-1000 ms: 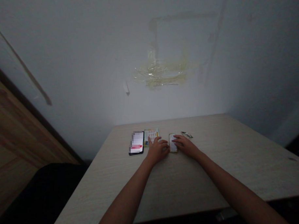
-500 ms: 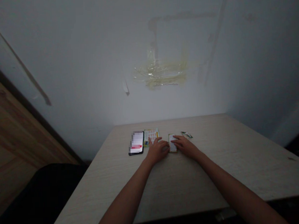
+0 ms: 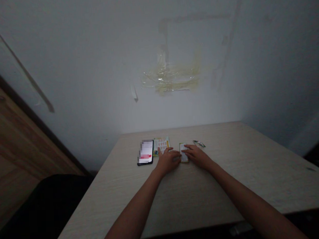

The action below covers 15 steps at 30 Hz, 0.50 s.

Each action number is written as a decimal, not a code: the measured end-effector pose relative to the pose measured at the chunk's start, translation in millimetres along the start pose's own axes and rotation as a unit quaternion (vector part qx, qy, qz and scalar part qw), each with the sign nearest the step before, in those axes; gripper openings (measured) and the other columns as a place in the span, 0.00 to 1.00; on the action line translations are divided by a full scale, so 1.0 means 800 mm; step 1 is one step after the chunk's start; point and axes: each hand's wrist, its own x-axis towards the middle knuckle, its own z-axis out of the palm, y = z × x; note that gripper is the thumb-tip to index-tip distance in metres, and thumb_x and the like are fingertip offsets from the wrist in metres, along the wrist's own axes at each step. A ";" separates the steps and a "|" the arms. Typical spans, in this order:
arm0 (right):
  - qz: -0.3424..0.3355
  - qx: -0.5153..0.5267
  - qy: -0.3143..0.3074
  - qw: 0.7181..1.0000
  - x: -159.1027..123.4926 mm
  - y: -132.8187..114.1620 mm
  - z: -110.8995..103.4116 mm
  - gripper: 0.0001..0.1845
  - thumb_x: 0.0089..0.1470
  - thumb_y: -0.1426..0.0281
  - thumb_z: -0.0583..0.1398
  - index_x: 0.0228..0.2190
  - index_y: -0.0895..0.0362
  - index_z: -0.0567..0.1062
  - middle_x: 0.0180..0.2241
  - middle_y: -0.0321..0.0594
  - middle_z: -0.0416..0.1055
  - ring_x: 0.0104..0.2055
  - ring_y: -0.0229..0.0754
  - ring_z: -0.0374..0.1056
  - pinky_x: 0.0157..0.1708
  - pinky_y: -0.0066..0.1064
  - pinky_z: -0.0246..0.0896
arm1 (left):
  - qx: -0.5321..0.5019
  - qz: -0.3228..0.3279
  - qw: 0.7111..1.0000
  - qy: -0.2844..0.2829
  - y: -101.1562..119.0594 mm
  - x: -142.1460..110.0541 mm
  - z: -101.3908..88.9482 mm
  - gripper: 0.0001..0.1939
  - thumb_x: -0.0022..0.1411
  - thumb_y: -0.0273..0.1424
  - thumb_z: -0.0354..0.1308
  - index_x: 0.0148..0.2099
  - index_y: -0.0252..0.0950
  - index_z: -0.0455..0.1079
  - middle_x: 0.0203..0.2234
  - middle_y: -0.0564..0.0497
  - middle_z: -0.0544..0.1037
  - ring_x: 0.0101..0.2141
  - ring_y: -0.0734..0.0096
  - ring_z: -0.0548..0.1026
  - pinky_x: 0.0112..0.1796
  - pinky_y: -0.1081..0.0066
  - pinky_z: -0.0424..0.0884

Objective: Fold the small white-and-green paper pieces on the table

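A small whitish printed packet or card (image 3: pixel 184 158) with a yellowish-green edge lies on the table between my hands. My right hand (image 3: pixel 198 155) comes from its right, fingers stretched out with the tips resting on its upper face. On the other side, my left hand (image 3: pixel 168 161) has its fingers apart, the tips at or close to the packet's left edge. Under and beyond the left fingers lies a colourful printed leaflet (image 3: pixel 161 143), partly covered by that hand. Just past the right hand is a small green-and-white piece (image 3: pixel 199 144), perhaps a torn wrapper.
A phone (image 3: pixel 147 153) with a lit, partly blurred screen lies left of the leaflet. The pale wooden table (image 3: pixel 204 194) meets a wall (image 3: pixel 95 83) with old tape on it. A dark object (image 3: pixel 44 203) stands left of the table.
Hardly anything differs. The packet has shifted very slightly left under the right fingertips; both hands stay in nearly the same place.
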 end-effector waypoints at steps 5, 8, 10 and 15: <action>-0.003 -0.005 -0.001 1.000 0.000 -0.001 0.000 0.18 0.63 0.67 0.53 0.51 0.53 0.76 0.58 0.48 0.66 0.60 0.48 0.61 0.61 0.46 0.55 | -0.012 -0.010 1.000 0.001 0.000 -0.001 0.000 0.13 0.62 0.39 0.58 0.49 0.56 0.74 0.51 0.58 0.77 0.61 0.54 0.60 0.56 0.29 0.22; -0.003 -0.007 -0.002 1.000 0.000 -0.001 0.000 0.18 0.63 0.67 0.53 0.50 0.52 0.76 0.58 0.48 0.66 0.59 0.49 0.61 0.60 0.46 0.55 | -0.005 -0.013 1.000 0.003 0.001 -0.001 -0.001 0.12 0.62 0.38 0.59 0.49 0.55 0.74 0.51 0.58 0.77 0.60 0.55 0.61 0.56 0.29 0.24; -0.003 -0.008 -0.005 1.000 0.000 -0.001 0.000 0.18 0.63 0.67 0.53 0.50 0.52 0.76 0.58 0.48 0.66 0.59 0.49 0.61 0.60 0.47 0.55 | 0.004 -0.012 1.000 0.000 0.002 -0.001 -0.001 0.12 0.62 0.38 0.58 0.49 0.55 0.74 0.52 0.57 0.77 0.60 0.54 0.62 0.56 0.28 0.26; -0.002 -0.013 -0.006 1.000 0.001 0.001 0.002 0.17 0.63 0.67 0.53 0.50 0.51 0.76 0.58 0.47 0.66 0.59 0.49 0.62 0.60 0.47 0.55 | 0.015 -0.016 1.000 0.003 0.003 -0.002 0.000 0.12 0.63 0.38 0.57 0.49 0.53 0.74 0.52 0.55 0.76 0.60 0.54 0.62 0.58 0.29 0.28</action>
